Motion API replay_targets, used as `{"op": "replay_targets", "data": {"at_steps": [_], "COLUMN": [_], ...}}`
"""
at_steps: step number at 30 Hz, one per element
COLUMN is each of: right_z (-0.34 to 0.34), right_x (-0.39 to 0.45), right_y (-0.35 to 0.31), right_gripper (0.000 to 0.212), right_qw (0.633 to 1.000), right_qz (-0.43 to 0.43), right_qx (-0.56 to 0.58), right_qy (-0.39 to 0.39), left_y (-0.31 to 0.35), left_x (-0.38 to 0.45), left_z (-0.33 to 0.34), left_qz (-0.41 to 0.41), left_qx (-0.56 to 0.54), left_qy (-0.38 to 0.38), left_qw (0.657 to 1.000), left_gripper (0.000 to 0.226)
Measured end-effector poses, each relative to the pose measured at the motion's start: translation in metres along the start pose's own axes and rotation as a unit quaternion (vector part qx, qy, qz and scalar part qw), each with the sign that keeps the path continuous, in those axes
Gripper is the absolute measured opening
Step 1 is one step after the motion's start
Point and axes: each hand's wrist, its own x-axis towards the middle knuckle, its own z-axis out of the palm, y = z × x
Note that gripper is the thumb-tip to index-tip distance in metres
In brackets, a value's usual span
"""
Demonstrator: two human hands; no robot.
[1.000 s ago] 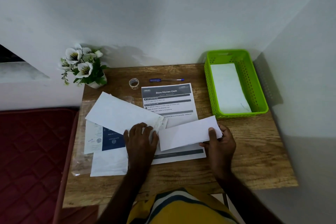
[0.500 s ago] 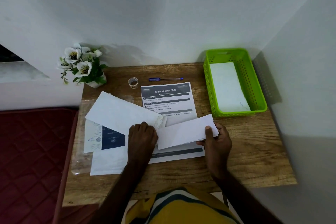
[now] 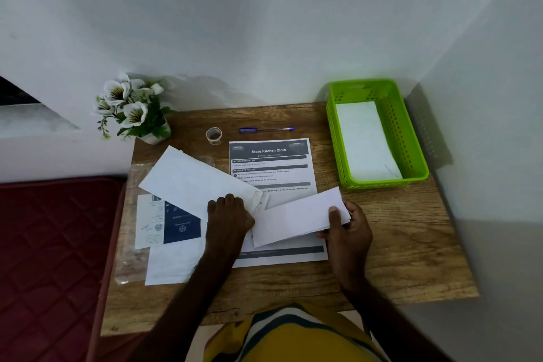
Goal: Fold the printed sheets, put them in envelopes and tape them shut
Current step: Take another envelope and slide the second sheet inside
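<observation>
A white envelope point(image 3: 191, 181) lies slanted on the wooden table point(image 3: 396, 244), its open end toward the middle. My left hand point(image 3: 227, 219) grips that end. My right hand point(image 3: 346, 226) pinches the right end of a folded white sheet point(image 3: 296, 217), whose left end points at the envelope's mouth; whether it is inside I cannot tell. Under both lies a flat printed sheet point(image 3: 270, 164) headed "Store Kitchen Cloth". A small roll of tape point(image 3: 214, 135) stands behind the envelope.
A green basket point(image 3: 417, 150) at the back right holds a white envelope point(image 3: 364, 138). A blue pen point(image 3: 266, 129) lies near the wall, a flower pot point(image 3: 138, 109) at the back left corner. More envelopes and a dark-printed packet point(image 3: 176, 223) lie at the left. Walls close the back and right.
The folded sheet in my right hand has slid a little left toward the envelope's mouth. My left hand has closed on the envelope's open end.
</observation>
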Motion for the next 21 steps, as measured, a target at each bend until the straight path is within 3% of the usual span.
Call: {"op": "replay_targets", "data": {"at_steps": [5,14,18,21], "right_z": [-0.002,0.004,0.012,0.018], "right_x": [-0.001,-0.005,-0.009,-0.015], "right_y": [-0.001,-0.003,-0.006,-0.005], "right_gripper": [0.026,0.029,0.029,0.034], "right_qw": [1.0,0.999,0.998,0.997], "right_qz": [0.01,0.012,0.02,0.032], "right_qx": [0.01,0.033,0.057,0.066], "right_qy": [-0.004,0.005,0.026,0.02], "left_y": [-0.006,-0.02,-0.018,-0.015], "left_x": [-0.002,0.001,0.004,0.004], "left_z": [-0.004,-0.007,-0.013,-0.009], "left_qz": [-0.016,-0.064,-0.085,-0.09], "left_qx": [-0.09,-0.231,-0.251,-0.225], "left_qy": [-0.004,-0.015,-0.031,-0.009], "left_qw": [0.996,0.971,0.964,0.97], "left_gripper": [0.014,0.028,0.038,0.026]}}
